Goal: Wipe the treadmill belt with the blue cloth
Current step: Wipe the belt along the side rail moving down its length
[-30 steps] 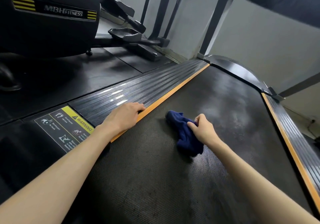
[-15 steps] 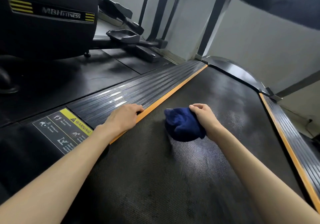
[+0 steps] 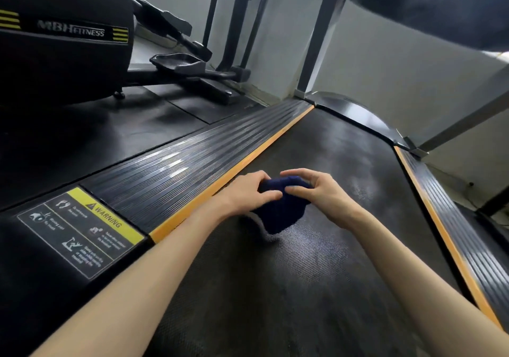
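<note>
The dark blue cloth (image 3: 281, 213) is bunched up and lifted just above the black textured treadmill belt (image 3: 303, 274), near the belt's left side. My left hand (image 3: 248, 194) grips the cloth's left part with curled fingers. My right hand (image 3: 316, 191) pinches the cloth's top and right part. The cloth's lower end hangs down between the two wrists, with its shadow on the belt beneath.
A ribbed side rail (image 3: 179, 169) with an orange strip (image 3: 228, 176) runs along the belt's left; another rail (image 3: 451, 224) runs along the right. A yellow warning sticker (image 3: 82, 227) lies at the near left. An elliptical machine (image 3: 66, 37) stands to the left.
My left hand has left the orange side strip and taken hold of the cloth. The cloth has come up off the belt and now sits between both hands.
</note>
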